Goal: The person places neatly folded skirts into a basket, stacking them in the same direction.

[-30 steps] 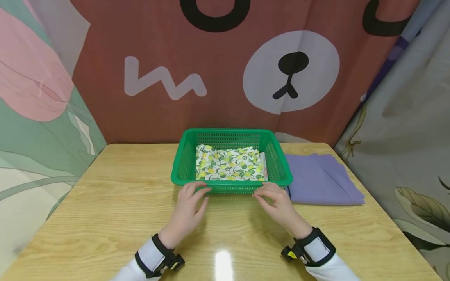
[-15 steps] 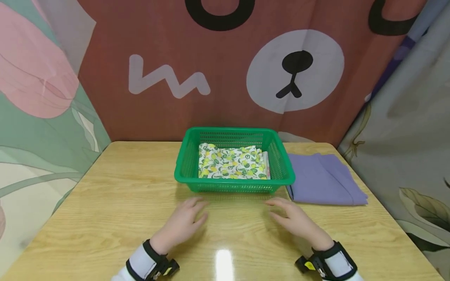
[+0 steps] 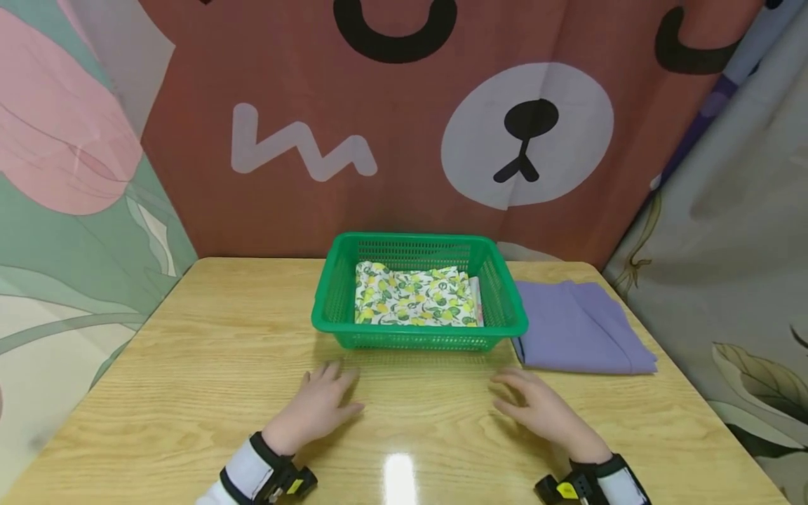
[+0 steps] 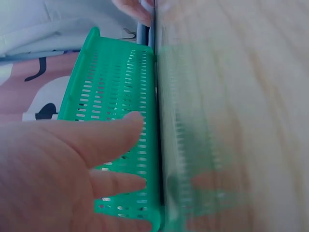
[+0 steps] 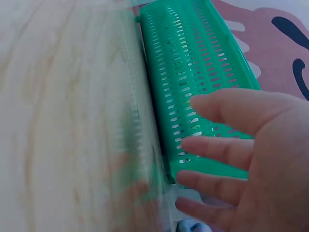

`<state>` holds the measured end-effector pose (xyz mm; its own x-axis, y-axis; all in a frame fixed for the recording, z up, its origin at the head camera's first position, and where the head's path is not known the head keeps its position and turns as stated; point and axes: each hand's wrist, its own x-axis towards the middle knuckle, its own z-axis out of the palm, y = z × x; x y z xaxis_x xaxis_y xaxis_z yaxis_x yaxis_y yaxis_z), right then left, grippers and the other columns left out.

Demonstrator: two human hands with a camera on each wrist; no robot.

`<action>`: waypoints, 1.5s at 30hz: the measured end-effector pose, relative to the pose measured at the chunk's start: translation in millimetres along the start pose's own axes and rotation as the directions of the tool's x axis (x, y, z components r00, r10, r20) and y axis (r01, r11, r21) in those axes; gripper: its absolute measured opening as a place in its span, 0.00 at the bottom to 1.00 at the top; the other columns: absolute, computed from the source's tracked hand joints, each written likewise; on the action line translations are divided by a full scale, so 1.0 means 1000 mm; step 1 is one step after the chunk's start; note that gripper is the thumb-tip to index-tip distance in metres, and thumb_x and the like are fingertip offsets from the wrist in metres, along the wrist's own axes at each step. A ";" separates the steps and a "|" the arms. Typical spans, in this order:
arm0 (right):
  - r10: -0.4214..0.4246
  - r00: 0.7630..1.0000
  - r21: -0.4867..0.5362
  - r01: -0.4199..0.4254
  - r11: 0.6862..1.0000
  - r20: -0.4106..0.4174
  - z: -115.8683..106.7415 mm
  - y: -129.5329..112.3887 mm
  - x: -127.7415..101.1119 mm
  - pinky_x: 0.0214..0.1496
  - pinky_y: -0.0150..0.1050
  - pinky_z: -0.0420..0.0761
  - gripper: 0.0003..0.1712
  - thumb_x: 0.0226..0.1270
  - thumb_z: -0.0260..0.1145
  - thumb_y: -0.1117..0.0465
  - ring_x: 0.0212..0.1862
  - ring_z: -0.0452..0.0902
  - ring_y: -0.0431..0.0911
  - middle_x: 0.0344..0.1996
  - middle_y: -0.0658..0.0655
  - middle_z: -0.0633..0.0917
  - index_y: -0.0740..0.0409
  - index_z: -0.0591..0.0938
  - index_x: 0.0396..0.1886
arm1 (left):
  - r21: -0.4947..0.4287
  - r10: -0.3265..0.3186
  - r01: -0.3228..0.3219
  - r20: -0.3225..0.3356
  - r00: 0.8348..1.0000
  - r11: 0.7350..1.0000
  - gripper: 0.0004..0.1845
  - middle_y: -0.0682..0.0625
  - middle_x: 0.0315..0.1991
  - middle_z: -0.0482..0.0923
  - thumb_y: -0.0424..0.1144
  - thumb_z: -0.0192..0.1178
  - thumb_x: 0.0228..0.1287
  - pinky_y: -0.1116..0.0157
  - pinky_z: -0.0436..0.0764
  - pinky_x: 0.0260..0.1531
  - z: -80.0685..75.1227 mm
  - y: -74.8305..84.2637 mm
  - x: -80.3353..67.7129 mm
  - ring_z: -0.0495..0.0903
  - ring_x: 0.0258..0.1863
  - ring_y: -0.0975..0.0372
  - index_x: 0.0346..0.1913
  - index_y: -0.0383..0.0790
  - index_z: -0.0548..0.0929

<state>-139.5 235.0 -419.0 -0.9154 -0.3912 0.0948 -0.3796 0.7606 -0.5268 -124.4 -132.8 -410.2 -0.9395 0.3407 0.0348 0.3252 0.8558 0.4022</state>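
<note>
A green plastic basket (image 3: pixel 416 339) with slotted sides stands toward the back of the table. Inside it lies a folded cloth (image 3: pixel 415 296) printed with lemons and green leaves, with the edge of a pinkish fabric beside it. My left hand (image 3: pixel 313 407) is low over the table in front of the basket's left end, fingers spread and holding nothing. Apart from the basket's front right corner, my right hand (image 3: pixel 546 414) is also without anything in it, its fingers loosely extended. Both wrist views show the basket's slotted wall (image 4: pixel 130 92) beyond the fingers.
A folded purple cloth (image 3: pixel 583 328) lies on the table right of the basket. The wooden table (image 3: pixel 208 365) meets a brown bear-print curtain (image 3: pixel 404 203) at the back. Patterned curtains hang on both sides.
Both hands have drawn back from the basket's front rim toward the person and spread farther apart. The basket and the cloths stay in place.
</note>
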 end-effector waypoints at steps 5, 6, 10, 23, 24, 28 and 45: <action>-0.006 1.000 -0.048 0.005 0.999 -0.019 0.005 0.007 -0.002 0.59 0.61 0.70 0.26 0.61 0.67 0.51 0.61 0.68 0.65 0.59 0.67 0.75 0.61 0.79 0.55 | 0.031 -0.091 0.089 0.072 0.993 0.996 0.36 0.28 0.66 0.60 0.52 0.65 0.56 0.25 0.54 0.52 0.002 -0.007 -0.001 0.56 0.63 0.27 0.64 0.36 0.71; -0.013 1.000 -0.054 0.011 0.998 -0.025 0.006 0.009 -0.002 0.59 0.61 0.70 0.27 0.61 0.67 0.51 0.61 0.68 0.66 0.59 0.67 0.75 0.62 0.79 0.54 | 0.034 -0.105 0.103 0.083 0.991 0.994 0.37 0.28 0.67 0.59 0.53 0.66 0.56 0.24 0.53 0.52 0.002 -0.008 0.000 0.55 0.63 0.26 0.64 0.36 0.71; -0.032 0.999 -0.068 0.029 0.997 -0.033 0.007 0.013 -0.003 0.59 0.62 0.70 0.28 0.57 0.69 0.50 0.60 0.68 0.66 0.59 0.68 0.75 0.63 0.79 0.53 | 0.039 -0.133 0.130 0.104 0.986 0.991 0.37 0.28 0.67 0.59 0.53 0.66 0.54 0.23 0.53 0.50 0.002 -0.009 0.001 0.54 0.63 0.25 0.64 0.36 0.71; -0.035 0.998 -0.035 0.037 0.999 0.043 -0.008 0.017 -0.003 0.57 0.61 0.71 0.25 0.60 0.68 0.52 0.60 0.69 0.67 0.57 0.69 0.75 0.63 0.80 0.53 | 0.047 -0.117 0.113 0.089 0.989 0.992 0.38 0.29 0.66 0.61 0.54 0.67 0.53 0.23 0.54 0.49 0.007 -0.008 0.004 0.56 0.62 0.26 0.64 0.37 0.72; -0.034 0.999 -0.028 0.035 0.999 0.035 -0.012 0.018 -0.002 0.56 0.60 0.72 0.24 0.62 0.67 0.53 0.58 0.71 0.65 0.55 0.68 0.77 0.63 0.80 0.52 | 0.045 -0.117 0.113 0.089 0.989 0.993 0.38 0.29 0.66 0.61 0.54 0.67 0.53 0.23 0.54 0.49 0.008 -0.009 0.003 0.56 0.62 0.25 0.64 0.37 0.72; -0.021 0.999 -0.013 0.020 1.000 -0.039 -0.031 0.027 0.010 0.48 0.52 0.79 0.17 0.64 0.65 0.58 0.47 0.80 0.57 0.45 0.62 0.83 0.65 0.81 0.48 | 0.035 -0.123 0.120 0.080 0.989 0.992 0.38 0.29 0.66 0.61 0.53 0.67 0.52 0.23 0.54 0.49 0.007 -0.009 0.003 0.55 0.62 0.25 0.63 0.37 0.72; 0.224 0.971 -0.220 -0.236 0.946 -0.079 -0.088 0.097 0.059 0.61 0.69 0.59 0.47 0.60 0.63 0.37 0.63 0.54 0.75 0.62 0.78 0.63 0.71 0.67 0.64 | 0.028 -0.121 0.119 0.093 0.988 0.993 0.37 0.29 0.67 0.60 0.52 0.67 0.54 0.23 0.53 0.49 0.002 -0.008 0.004 0.55 0.62 0.25 0.64 0.37 0.72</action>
<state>-242.4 330.7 -390.4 -0.9849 -0.1683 0.0411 -0.1723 0.9262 -0.3354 -130.4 -137.9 -415.6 -0.9579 0.2695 -0.0989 0.2145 0.9008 0.3775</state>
